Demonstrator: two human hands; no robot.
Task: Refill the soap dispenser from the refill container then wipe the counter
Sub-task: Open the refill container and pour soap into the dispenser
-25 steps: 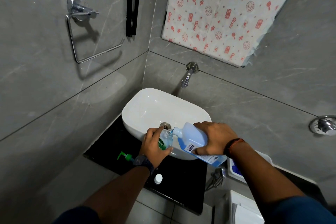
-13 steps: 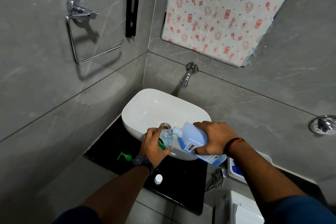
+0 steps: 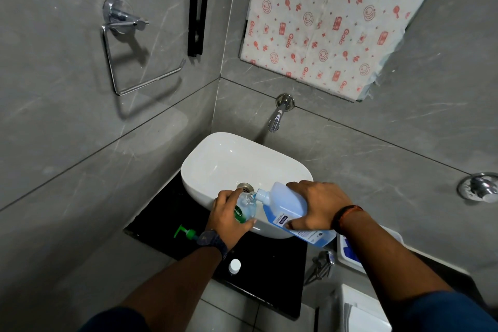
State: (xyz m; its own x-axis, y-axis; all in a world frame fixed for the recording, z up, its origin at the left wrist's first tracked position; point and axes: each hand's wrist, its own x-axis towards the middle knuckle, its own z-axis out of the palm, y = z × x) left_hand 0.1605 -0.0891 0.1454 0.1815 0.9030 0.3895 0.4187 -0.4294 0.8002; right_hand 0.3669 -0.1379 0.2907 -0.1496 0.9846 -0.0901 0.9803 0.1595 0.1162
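- Left hand (image 3: 229, 217): fingers wrapped around the soap dispenser (image 3: 245, 210); a dark watch (image 3: 213, 241) on the wrist; the hand is over the near rim of the basin (image 3: 204, 170).
- Soap dispenser: small clear bottle with a green label, held about upright, neck uncovered; it holds pale bluish liquid; the level cannot be told.
- Right hand (image 3: 318, 206): clasped over the top of the refill container (image 3: 285, 203), thumb on its near face beside the label; a reddish-brown band (image 3: 346, 214) on the wrist.
- Refill container: translucent bottle of blue liquid, tipped on its side, base to the right, spout to the left; the spout meets the neck of the dispenser; both bottles are above the basin, just near the drain (image 3: 244, 186).
- Basin: white, rounded, set on a black counter (image 3: 269, 272) in the corner of grey tiled walls.
- Green pump head (image 3: 186, 233): lying on the counter to the left of the left wrist, apart from its bottle.
- White cap (image 3: 234, 265): standing on the counter, just right of the left forearm.
- Wall tap (image 3: 279, 113): chrome, above the far side of the basin.
- Towel ring (image 3: 126, 56): chrome, on the left wall.
- Patterned sheet (image 3: 331, 16): white with red print, over the upper right wall.
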